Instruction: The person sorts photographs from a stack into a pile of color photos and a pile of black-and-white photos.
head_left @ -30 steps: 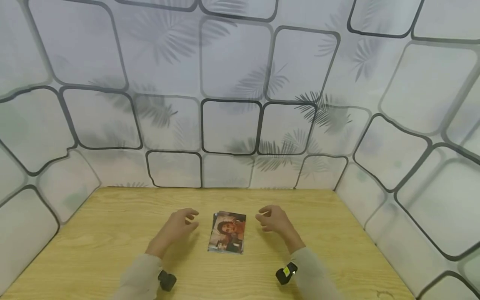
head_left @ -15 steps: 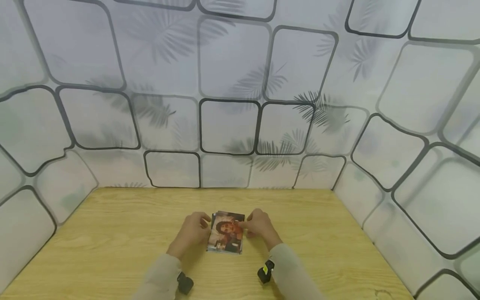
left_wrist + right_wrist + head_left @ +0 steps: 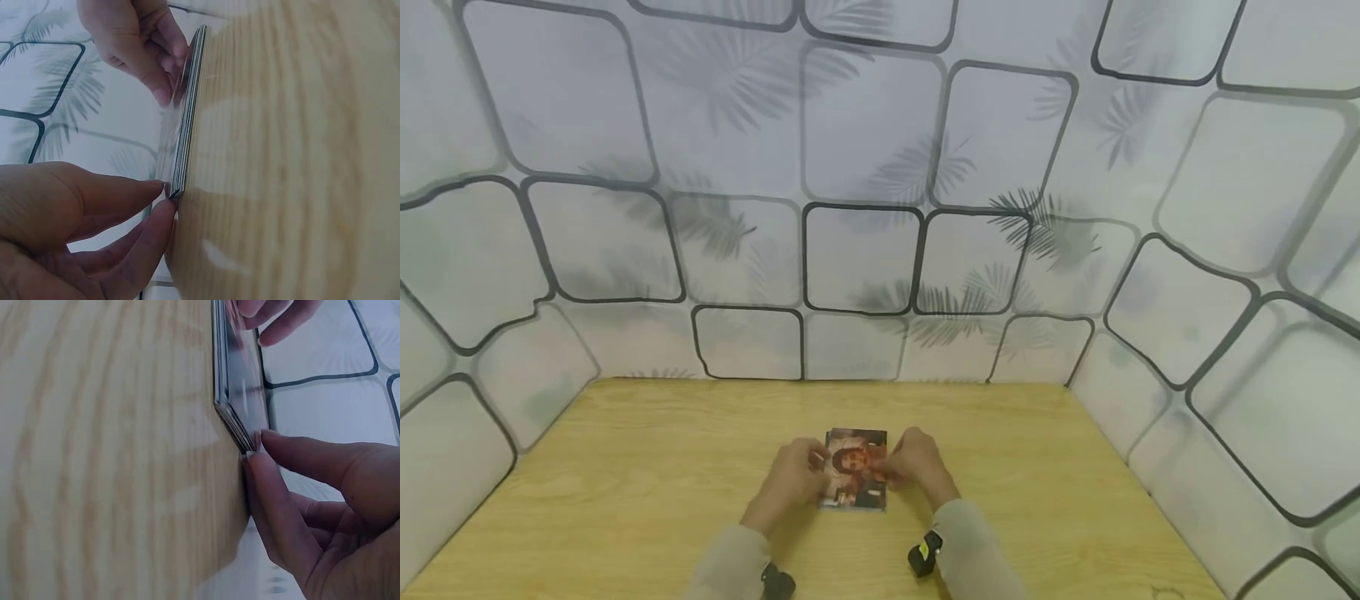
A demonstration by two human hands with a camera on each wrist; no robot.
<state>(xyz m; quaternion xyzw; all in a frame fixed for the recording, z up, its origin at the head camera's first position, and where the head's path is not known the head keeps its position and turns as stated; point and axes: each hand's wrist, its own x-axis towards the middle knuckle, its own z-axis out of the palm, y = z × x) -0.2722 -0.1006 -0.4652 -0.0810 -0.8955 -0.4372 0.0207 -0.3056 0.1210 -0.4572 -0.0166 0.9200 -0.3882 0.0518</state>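
Your stack of thin, glossy, rectangular printed cards (image 3: 853, 492) is on the yellowish wood-grain table (image 3: 1037, 475), approx. mid-width, btwn your hands, w/ a dark & reddish print facing up. Can't tell if it's fully flat or a hair up at the sides.

Your bare L hand (image 3: 792, 477) is clamped on the stack's left edge, thumb over the upper face, fingertips against the rim. Your bare R hand (image 3: 919, 462) is clamped on the right edge the same way. Opp. sides are prob. pinched b/c loose layers slip easily; pressure from both ends should stop skewing. The left wrist view shows several layers edge-on, nearly flush, so the grip looks to be doing that job. Holding at the rims also leaves most of the print uncovered.

Your forearms come in low from either side, beige cloth sleeves (image 3: 730, 560) well apart. The boxy black L wrist cam (image 3: 777, 582) & R wrist cam (image 3: 925, 555) sit inboard, off the stack, prob. for a low view along its edges.
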